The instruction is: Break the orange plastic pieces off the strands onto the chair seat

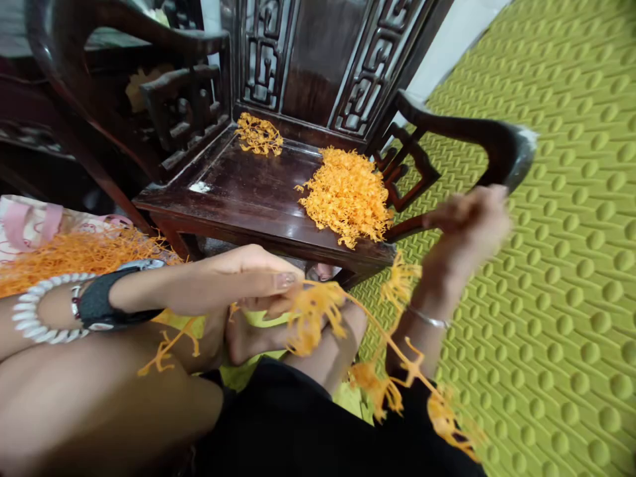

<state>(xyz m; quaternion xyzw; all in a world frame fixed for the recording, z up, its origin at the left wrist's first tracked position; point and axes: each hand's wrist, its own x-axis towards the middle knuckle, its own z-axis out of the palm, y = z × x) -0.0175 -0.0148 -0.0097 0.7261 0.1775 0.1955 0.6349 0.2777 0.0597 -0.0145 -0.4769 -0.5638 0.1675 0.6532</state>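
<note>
My left hand (248,281), its fingers pressed together in front of the chair, pinches a branching strand of orange plastic pieces (318,308). The strand trails down to the right, with several frilly clusters along a thin stem. A short branched end (166,348) of orange plastic shows below my left wrist. Raised at the right by the chair's armrest, my right hand (470,222) is smeared by motion, so its fingers and anything in them cannot be made out. On the chair seat lie a large heap of loose orange pieces (348,195) and a smaller orange bunch (258,134).
The dark carved wooden chair (258,185) stands ahead, its armrest (462,132) reaching out near my right hand. A pile of orange strands (99,255) lies at the left on a white and pink bag (30,222). A yellow-green bumpy mat (561,285) covers the right.
</note>
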